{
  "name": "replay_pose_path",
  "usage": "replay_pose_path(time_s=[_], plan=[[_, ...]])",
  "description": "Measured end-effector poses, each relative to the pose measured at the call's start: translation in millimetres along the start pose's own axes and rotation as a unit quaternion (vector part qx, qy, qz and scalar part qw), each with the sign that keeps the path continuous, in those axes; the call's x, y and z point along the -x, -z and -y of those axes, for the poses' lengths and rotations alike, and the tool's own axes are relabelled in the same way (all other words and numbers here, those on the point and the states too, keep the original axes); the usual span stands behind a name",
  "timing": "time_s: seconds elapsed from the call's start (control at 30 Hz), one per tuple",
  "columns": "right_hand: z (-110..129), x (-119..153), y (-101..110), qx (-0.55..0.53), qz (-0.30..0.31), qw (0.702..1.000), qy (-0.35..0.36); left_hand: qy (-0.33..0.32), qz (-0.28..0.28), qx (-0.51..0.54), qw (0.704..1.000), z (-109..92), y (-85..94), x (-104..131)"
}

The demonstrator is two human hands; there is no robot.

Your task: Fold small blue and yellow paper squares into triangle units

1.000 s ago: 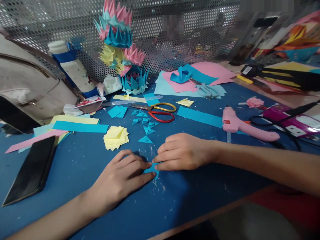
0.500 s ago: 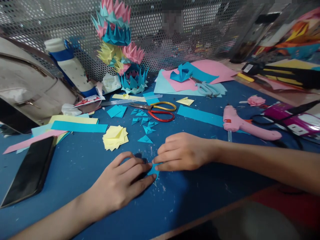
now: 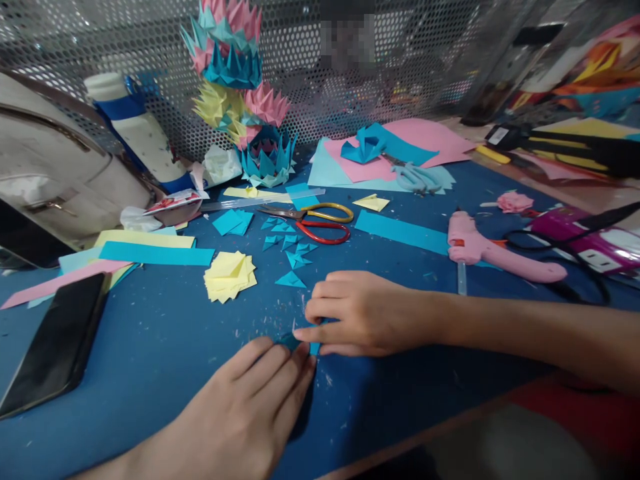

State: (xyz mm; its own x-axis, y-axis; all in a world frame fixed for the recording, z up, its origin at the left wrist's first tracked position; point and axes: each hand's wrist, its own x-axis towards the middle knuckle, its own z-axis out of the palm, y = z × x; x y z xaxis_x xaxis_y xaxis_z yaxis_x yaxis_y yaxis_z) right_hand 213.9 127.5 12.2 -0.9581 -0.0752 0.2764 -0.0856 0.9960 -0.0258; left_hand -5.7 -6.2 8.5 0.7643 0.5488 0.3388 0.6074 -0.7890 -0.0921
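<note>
A small piece of blue paper (image 3: pixel 315 348) lies on the blue table between my hands, mostly covered by fingers. My left hand (image 3: pixel 250 400) has its fingers closed together, the fingertips pinching the paper's near edge. From the right, my right hand (image 3: pixel 365 313) presses on the same piece with curled fingers. Just beyond are several folded blue triangles (image 3: pixel 291 279), a stack of yellow squares (image 3: pixel 230 275) and blue squares (image 3: pixel 233 222). Scissors (image 3: pixel 325 223) with one yellow and one red handle lie behind the triangles.
A phone (image 3: pixel 55 340) and paper strips (image 3: pixel 157 253) lie at left, near a bottle (image 3: pixel 140 133). Behind stands a folded-paper tower (image 3: pixel 233 67). At right are a pink glue gun (image 3: pixel 500 250), a blue strip (image 3: pixel 400 231) and a purple power strip (image 3: pixel 585 240).
My left hand has moved nearer the table's front edge, its fingers drawn closer together. My right hand has shifted slightly left and down over the blue piece, which is now more hidden.
</note>
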Motion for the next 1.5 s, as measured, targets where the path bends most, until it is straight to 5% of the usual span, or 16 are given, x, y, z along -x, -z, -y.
replay_pose_path(time_s=[0.27,0.6,0.9,1.07,1.17,1.33,1.5], plan=[[-2,7,36,-0.032,0.121,0.990,-0.058,0.002,0.009,-0.026,1.000,-7,2.1,-2],[-10,-6,8,-0.031,0.076,0.996,0.032,0.012,0.029,-0.062,0.998,-18,0.3,1],[-15,-43,1,-0.042,0.087,0.990,0.106,0.006,0.031,-0.068,0.997,-20,-2.1,5],[-13,-39,6,-0.027,0.101,0.991,0.086,0.008,0.039,-0.067,0.997,-21,-1.1,7],[-13,-20,15,-0.028,0.103,0.993,0.050,0.011,0.053,-0.030,0.998,-18,0.3,7],[-9,13,25,-0.041,0.080,0.996,-0.022,0.097,0.026,0.177,0.979,1,-1.8,0],[0,11,17,-0.033,0.027,0.997,-0.062,0.199,-0.003,0.234,0.952,22,-9.9,-10]])
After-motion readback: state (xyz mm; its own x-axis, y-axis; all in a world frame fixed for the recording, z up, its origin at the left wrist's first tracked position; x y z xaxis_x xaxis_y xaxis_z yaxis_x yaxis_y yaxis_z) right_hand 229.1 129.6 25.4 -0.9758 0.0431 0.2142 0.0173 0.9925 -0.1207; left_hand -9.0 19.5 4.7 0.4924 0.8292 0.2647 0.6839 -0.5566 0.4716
